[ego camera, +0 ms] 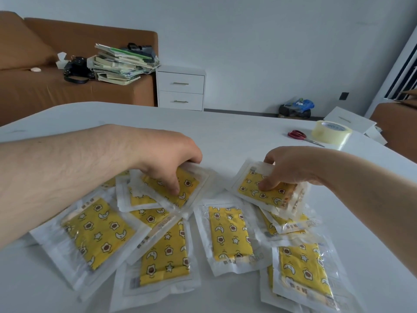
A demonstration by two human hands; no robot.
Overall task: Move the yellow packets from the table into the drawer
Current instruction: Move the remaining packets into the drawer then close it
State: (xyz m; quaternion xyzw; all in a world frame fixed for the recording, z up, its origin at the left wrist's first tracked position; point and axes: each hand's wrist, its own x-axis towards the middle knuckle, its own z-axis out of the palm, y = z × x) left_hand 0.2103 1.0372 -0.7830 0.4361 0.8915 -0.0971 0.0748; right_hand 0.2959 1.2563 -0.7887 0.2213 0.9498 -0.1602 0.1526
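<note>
Loose yellow packets (pixel 230 233) overlap along the near side of the table (pixel 248 132), long axes mostly pointing away from the person. On the left heap, the left hand (pixel 162 159) pinches the top packet (pixel 189 184), thumb on its face, fingers curled over its far edge. Across, the right hand (pixel 291 170) clamps a small stack (pixel 259 195) the same way, long axis crosswise. The drawer unit (pixel 180 89) stands well beyond the far edge, dead ahead, both fronts closed; left hand lines up nearer. Needs opening first, I'd judge.
</note>
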